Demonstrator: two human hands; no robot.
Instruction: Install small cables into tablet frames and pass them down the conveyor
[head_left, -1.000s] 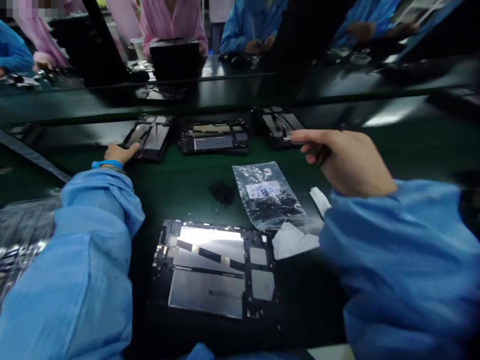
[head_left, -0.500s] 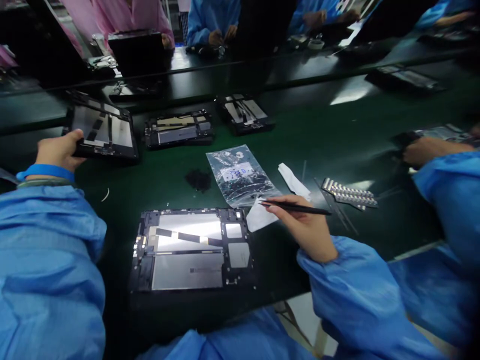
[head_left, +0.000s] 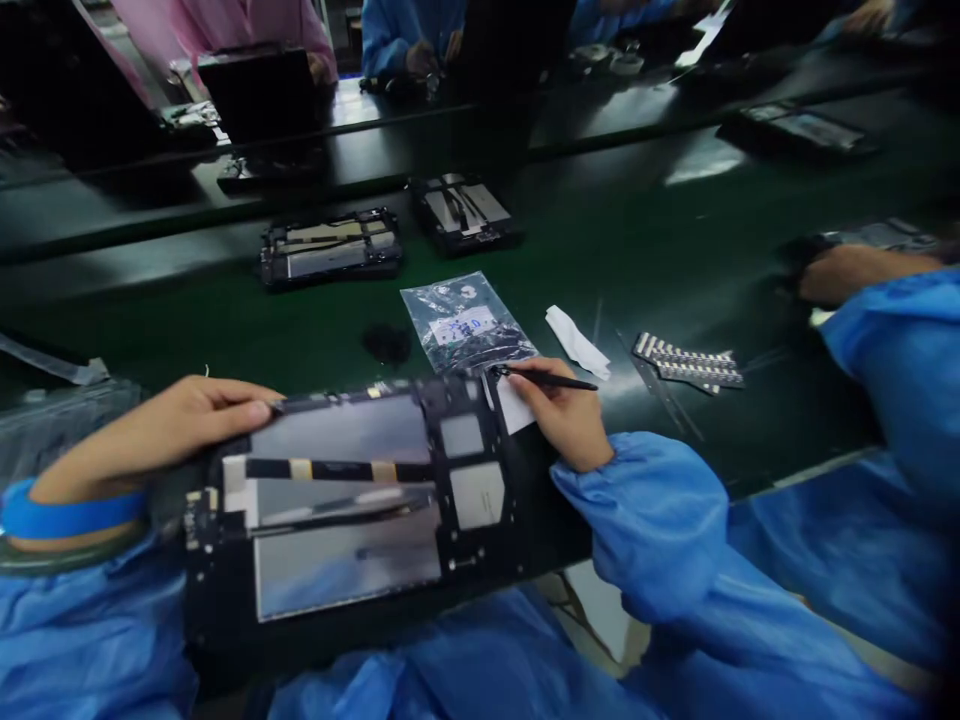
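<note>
My left hand (head_left: 202, 415) grips the upper left edge of an opened tablet (head_left: 345, 545), thumb on top. The tablet is tilted and lies in front of me, its inner side up, with silver panels and a black strip. My right hand (head_left: 566, 415) is closed around black tweezers (head_left: 555, 379), whose tips are at the tablet's upper right corner. Whether they pinch anything is too small to tell. Under that hand shows a white sheet (head_left: 516, 408). Just beyond the tablet lies a clear labelled plastic bag (head_left: 461, 322).
Two stacks of opened tablets, the left stack (head_left: 330, 250) and the right stack (head_left: 463, 212), stand farther back. A small dark heap (head_left: 386, 344), a white wrapper (head_left: 577, 342) and patterned strips (head_left: 686, 362) lie around. At right is a co-worker's hand (head_left: 862, 272). Clear plastic (head_left: 56, 415) lies at left.
My left hand has come from the far left down to the front tablet; the tablet it held there is gone from that spot. The front tablet looks nearer and tilted. My right hand moved slightly left.
</note>
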